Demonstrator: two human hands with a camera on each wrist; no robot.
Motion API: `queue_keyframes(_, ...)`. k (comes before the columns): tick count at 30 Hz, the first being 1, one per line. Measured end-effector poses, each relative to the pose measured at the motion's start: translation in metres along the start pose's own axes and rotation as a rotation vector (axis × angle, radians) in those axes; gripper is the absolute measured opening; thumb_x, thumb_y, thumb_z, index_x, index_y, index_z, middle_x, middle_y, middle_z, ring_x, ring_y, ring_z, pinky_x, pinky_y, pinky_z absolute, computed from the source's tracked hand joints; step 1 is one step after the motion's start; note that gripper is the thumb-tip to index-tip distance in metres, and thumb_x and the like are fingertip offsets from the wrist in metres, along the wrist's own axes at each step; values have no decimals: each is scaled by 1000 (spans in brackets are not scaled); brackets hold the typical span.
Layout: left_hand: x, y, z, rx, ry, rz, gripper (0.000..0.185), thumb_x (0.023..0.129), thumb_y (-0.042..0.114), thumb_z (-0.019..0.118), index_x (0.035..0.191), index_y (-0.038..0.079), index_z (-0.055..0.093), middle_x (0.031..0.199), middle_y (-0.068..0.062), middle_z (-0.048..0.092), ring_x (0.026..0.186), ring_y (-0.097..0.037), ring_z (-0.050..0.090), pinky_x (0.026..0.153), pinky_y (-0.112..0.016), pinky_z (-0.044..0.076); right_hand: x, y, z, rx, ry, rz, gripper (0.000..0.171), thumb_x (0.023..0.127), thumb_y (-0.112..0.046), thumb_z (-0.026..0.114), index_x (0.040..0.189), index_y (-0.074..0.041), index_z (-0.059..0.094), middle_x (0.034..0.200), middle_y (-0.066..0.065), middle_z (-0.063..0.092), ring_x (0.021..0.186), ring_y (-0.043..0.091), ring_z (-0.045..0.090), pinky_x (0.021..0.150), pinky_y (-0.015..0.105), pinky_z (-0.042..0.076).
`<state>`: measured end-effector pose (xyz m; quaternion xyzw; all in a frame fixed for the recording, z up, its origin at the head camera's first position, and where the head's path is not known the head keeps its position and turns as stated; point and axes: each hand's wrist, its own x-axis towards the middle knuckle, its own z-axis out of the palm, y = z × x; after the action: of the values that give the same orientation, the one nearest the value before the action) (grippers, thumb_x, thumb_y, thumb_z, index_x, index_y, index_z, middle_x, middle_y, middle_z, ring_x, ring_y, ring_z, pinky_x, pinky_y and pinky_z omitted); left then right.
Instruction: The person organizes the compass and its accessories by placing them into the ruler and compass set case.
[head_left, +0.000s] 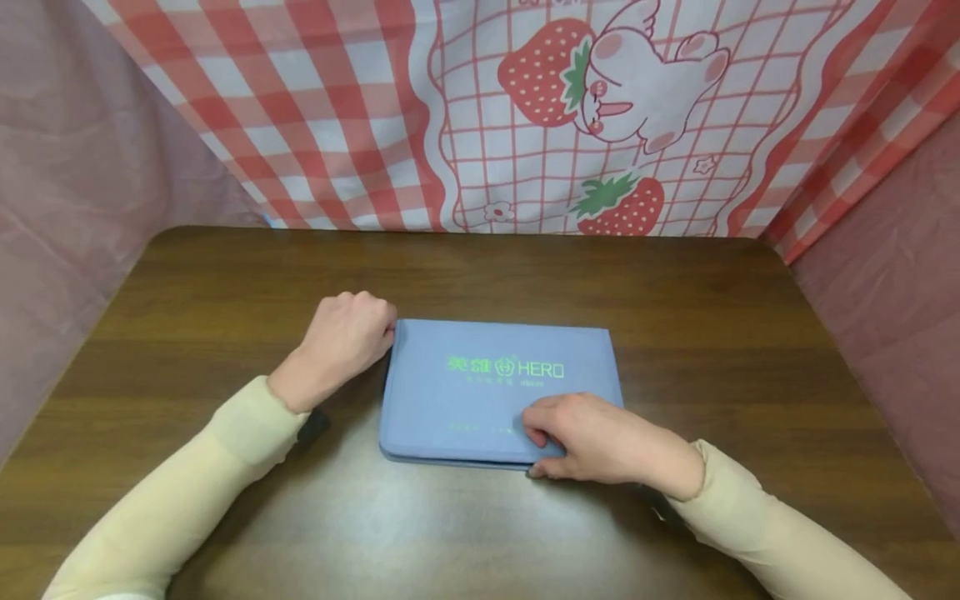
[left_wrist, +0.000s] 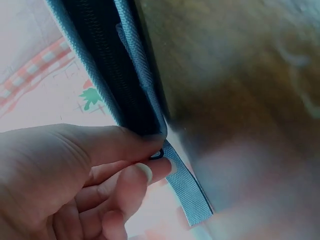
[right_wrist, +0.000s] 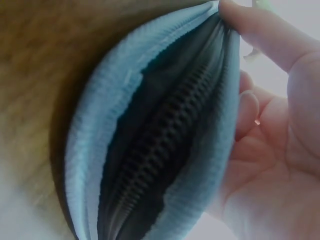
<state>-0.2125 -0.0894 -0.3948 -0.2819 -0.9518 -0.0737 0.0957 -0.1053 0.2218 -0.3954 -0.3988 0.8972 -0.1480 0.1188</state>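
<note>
A light blue zip case (head_left: 498, 400) with green lettering lies flat on the table. At its far left corner, my left hand (head_left: 341, 337) pinches the small dark zipper pull (left_wrist: 157, 154) between thumb and fingers. Beside those fingertips a blue fabric tab (left_wrist: 189, 192) sticks out from the case. My right hand (head_left: 600, 437) grips the case's near edge toward the right, curled fingers over the cover and thumb low at the edge. In the right wrist view the two blue borders bow apart around the dark zipper (right_wrist: 165, 130), and the thumb presses where they meet.
The brown wooden table (head_left: 225, 283) extends around the case on all sides. Behind it hangs a red and white checked cloth (head_left: 322, 108) with strawberries, and pink fabric (head_left: 67, 167) hangs at the sides.
</note>
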Motion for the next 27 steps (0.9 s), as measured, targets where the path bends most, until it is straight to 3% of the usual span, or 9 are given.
queue_keyframes(6, -2, 2, -1, -5, -40, -20, 36, 88, 9, 69, 56, 16, 54, 51, 2, 47, 48, -19, 46, 43, -36, 38, -4, 1, -2, 17, -13, -5, 42, 79, -29, 84, 75, -20, 43, 67, -13, 36, 60, 4, 39, 57, 24, 36)
queue_keyframes(18, 3, 1, -1, 35, -21, -3, 34, 89, 9, 68, 58, 13, 55, 52, -1, 48, 49, -21, 48, 42, -40, 41, -4, 3, -2, -81, 46, -65, 40, 78, -24, 82, 75, -19, 42, 69, -13, 36, 59, 5, 37, 57, 24, 37)
queue_keyframes(23, 1, 3, -6, 5, -78, -24, 16, 87, 15, 75, 74, 12, 66, 63, -1, 59, 53, -19, 51, 46, -39, 44, -10, 4, -6, -34, 63, -30, 40, 84, -40, 80, 76, -21, 46, 67, -14, 38, 57, 1, 38, 55, 22, 36)
queue_keyframes(27, -3, 11, -13, -30, -50, -5, 9, 88, 18, 74, 82, 13, 69, 68, 1, 61, 54, -17, 52, 46, -37, 45, -17, 5, -10, -110, 162, -21, 34, 89, -50, 72, 81, -22, 55, 72, -13, 46, 60, 3, 42, 57, 24, 40)
